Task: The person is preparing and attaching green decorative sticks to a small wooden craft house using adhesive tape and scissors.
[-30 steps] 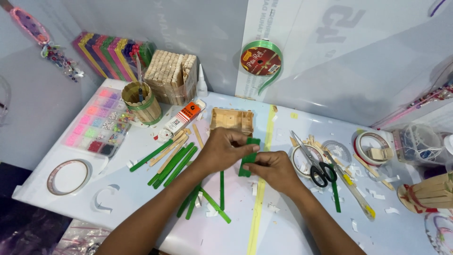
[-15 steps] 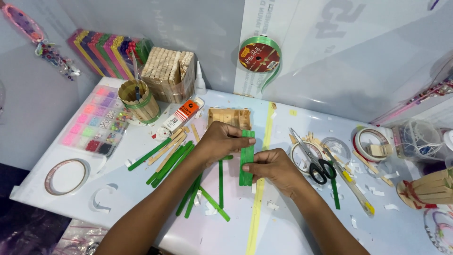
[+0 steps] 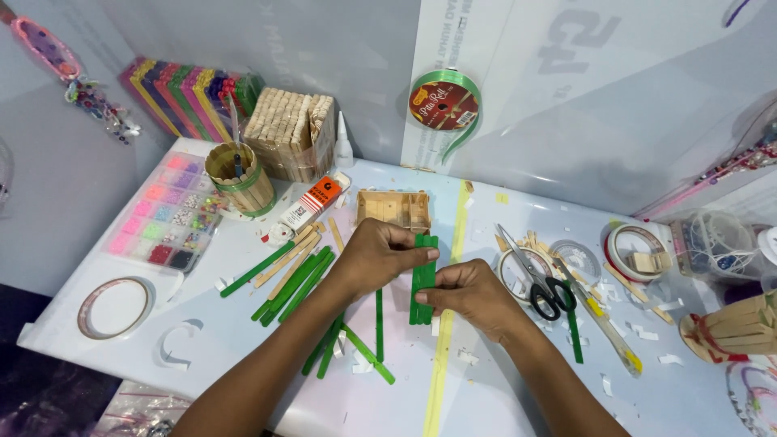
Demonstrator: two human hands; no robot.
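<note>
A round stick-walled cup (image 3: 239,181) is standing at the back left of the white table (image 3: 518,396) and is holding a few upright pens or tools that are too small to identify. Beside it, a clear compartment tray (image 3: 166,214) is holding sorted pink, green and dark beads, and a small open wooden box (image 3: 392,210) is sitting just behind the hands; its contents are not showing clearly. A clear tub (image 3: 712,243) at the right edge is holding pale tangled cord, and its far side is being cut off by the frame. A stick-built basket (image 3: 738,330) is also being cropped at the right edge. The lower parts of both forearms are running out of the bottom of the view. The left hand (image 3: 379,257) is curling narrowly, with fingertips pinching the upper end of a green stick bundle (image 3: 422,279), a few green sticks pressed side by side. The right hand (image 3: 469,295) is closing on the lower right edge of the same bundle, thumb and fingers nearly together. The bundle is sitting upright in the view at the table centre, just left of a yellow-green strip (image 3: 447,340). Loose green sticks (image 3: 295,283) are lying under and left of the left wrist. Scissors (image 3: 536,275) are resting to the right, near a tape roll (image 3: 631,251).
</note>
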